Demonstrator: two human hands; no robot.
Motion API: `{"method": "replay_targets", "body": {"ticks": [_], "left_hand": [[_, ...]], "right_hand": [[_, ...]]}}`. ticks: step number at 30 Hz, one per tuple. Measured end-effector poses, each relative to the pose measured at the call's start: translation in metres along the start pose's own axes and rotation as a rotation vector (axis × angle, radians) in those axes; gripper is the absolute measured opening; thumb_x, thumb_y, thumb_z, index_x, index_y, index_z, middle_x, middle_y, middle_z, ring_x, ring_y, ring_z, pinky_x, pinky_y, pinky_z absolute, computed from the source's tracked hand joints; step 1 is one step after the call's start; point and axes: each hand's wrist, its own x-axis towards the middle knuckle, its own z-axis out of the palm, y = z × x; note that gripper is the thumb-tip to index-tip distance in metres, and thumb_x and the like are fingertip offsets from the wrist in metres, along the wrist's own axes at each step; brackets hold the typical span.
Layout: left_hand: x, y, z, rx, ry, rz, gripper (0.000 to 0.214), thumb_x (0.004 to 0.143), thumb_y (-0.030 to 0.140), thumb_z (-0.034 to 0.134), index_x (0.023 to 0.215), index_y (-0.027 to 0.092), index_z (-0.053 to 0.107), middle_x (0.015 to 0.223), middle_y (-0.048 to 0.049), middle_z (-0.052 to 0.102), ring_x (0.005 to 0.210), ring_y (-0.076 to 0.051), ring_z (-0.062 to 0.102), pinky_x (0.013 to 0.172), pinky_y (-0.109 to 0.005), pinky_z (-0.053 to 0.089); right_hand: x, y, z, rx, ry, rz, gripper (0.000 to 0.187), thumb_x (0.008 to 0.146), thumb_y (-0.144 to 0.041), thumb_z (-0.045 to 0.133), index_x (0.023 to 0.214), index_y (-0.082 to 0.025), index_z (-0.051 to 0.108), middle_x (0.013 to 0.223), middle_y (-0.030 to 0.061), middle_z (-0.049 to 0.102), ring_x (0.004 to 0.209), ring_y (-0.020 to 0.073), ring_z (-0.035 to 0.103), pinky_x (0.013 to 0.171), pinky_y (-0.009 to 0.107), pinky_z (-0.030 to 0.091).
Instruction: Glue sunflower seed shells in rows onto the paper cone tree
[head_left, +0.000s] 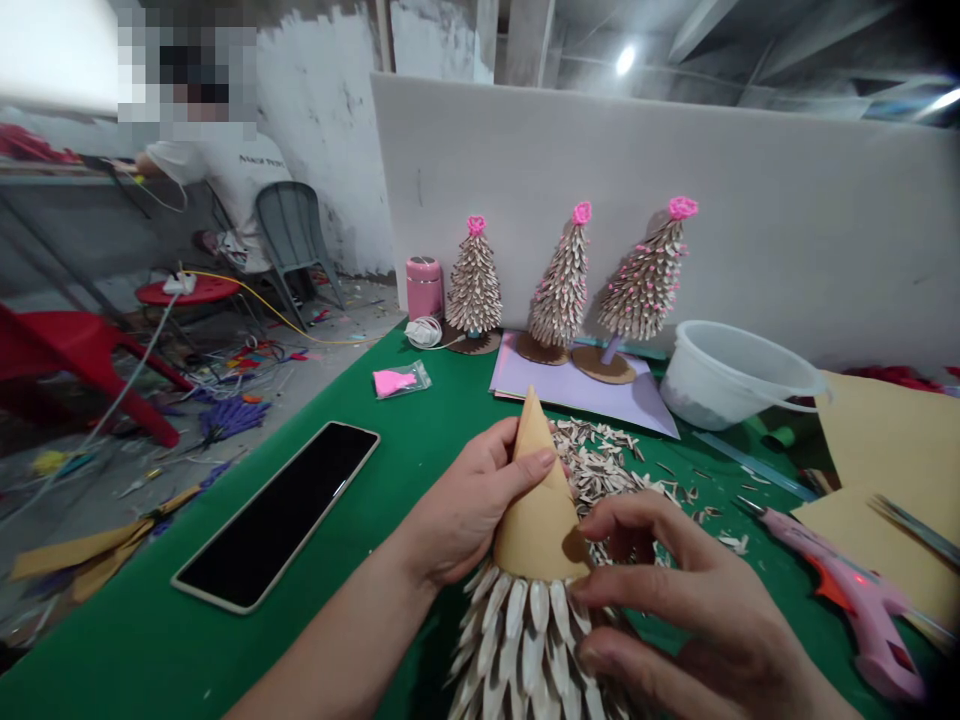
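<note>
Cardboard cone (pixel 536 500), tan and pointed, stands low in the centre of the frame, its lower half already shingled with overlapping rows of pale seed shells (pixel 525 640). Left hand (pixel 465 510) grips the bare upper cone, thumb across its face. Right hand (pixel 675 600) has bent fingers resting at the topmost row (whether they pinch a shell cannot be told). Judging by this, shell-laying is about half done; a further row would call for glue and a fresh shell. Loose shells (pixel 600 465) lie heaped just behind on the green bench (pixel 187 640), a pink glue gun (pixel 855 600) at lower right, a phone (pixel 281 515) at left, three finished shell trees (pixel 564 285) upper centre.
</note>
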Motion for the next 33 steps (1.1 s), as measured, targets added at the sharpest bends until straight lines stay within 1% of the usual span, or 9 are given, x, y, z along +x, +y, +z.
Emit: {"method": "replay_targets", "body": {"ticks": [2,6,17,20,23,28,33], "left_hand": [[0.0000,0.0003,-0.0001,0.004,0.001,-0.001,0.024,0.078,0.026,0.055,0.097,0.015,0.047,0.081,-0.0042,0.057,0.071,-0.014,0.053,0.067,-0.029,0.040],[-0.0009,0.0005,-0.0005,0.000,0.001,-0.003,0.023,0.078,0.026,0.055,0.097,0.015,0.047,0.080,-0.0040,0.057,0.070,-0.013,0.053,0.066,-0.028,0.040],[-0.0016,0.0014,-0.0004,0.003,-0.004,-0.002,0.021,0.079,0.026,0.054,0.096,0.015,0.047,0.081,-0.0046,0.057,0.070,-0.014,0.054,0.066,-0.029,0.040],[-0.0012,0.0007,-0.0003,0.003,-0.001,-0.007,0.021,0.079,0.026,0.055,0.095,0.015,0.047,0.081,-0.0044,0.057,0.070,-0.013,0.053,0.066,-0.029,0.040],[-0.0012,0.0001,-0.0002,-0.002,-0.012,-0.003,0.021,0.079,0.026,0.055,0.095,0.015,0.047,0.081,-0.0046,0.057,0.071,-0.014,0.054,0.067,-0.029,0.040],[-0.0015,0.0008,-0.0004,-0.012,-0.015,-0.005,0.022,0.079,0.026,0.055,0.097,0.015,0.047,0.080,-0.0044,0.058,0.070,-0.014,0.054,0.066,-0.029,0.040],[-0.0008,0.0013,-0.0001,-0.013,-0.008,-0.006,0.021,0.078,0.026,0.056,0.095,0.015,0.048,0.081,-0.0043,0.058,0.070,-0.013,0.054,0.067,-0.028,0.040]], "right_hand": [[-0.0001,0.0001,-0.0002,-0.010,-0.005,0.003,0.019,0.073,-0.018,0.065,0.091,-0.023,0.063,0.097,0.0052,0.052,0.085,0.0148,0.056,0.068,0.023,0.051],[0.0001,-0.0001,-0.0011,-0.030,-0.012,-0.003,0.019,0.074,-0.019,0.064,0.092,-0.024,0.064,0.097,0.0053,0.051,0.085,0.0144,0.056,0.070,0.023,0.051],[0.0009,-0.0019,-0.0025,-0.096,-0.054,0.007,0.014,0.076,-0.023,0.061,0.089,-0.026,0.066,0.097,0.0054,0.051,0.086,0.0147,0.056,0.071,0.024,0.051],[0.0020,-0.0024,-0.0022,-0.096,-0.051,0.017,0.014,0.076,-0.023,0.060,0.088,-0.026,0.066,0.097,0.0056,0.052,0.086,0.0153,0.056,0.071,0.025,0.051],[0.0013,-0.0028,-0.0018,-0.092,-0.054,0.027,0.014,0.076,-0.023,0.060,0.088,-0.026,0.066,0.097,0.0056,0.052,0.085,0.0152,0.056,0.069,0.024,0.051],[-0.0008,-0.0028,-0.0008,-0.084,-0.051,0.023,0.013,0.076,-0.024,0.061,0.088,-0.026,0.066,0.097,0.0053,0.053,0.085,0.0149,0.056,0.071,0.024,0.051],[0.0010,-0.0017,-0.0007,-0.076,-0.039,0.032,0.013,0.076,-0.024,0.061,0.087,-0.025,0.066,0.095,0.0051,0.053,0.085,0.0149,0.056,0.069,0.024,0.050]]}}
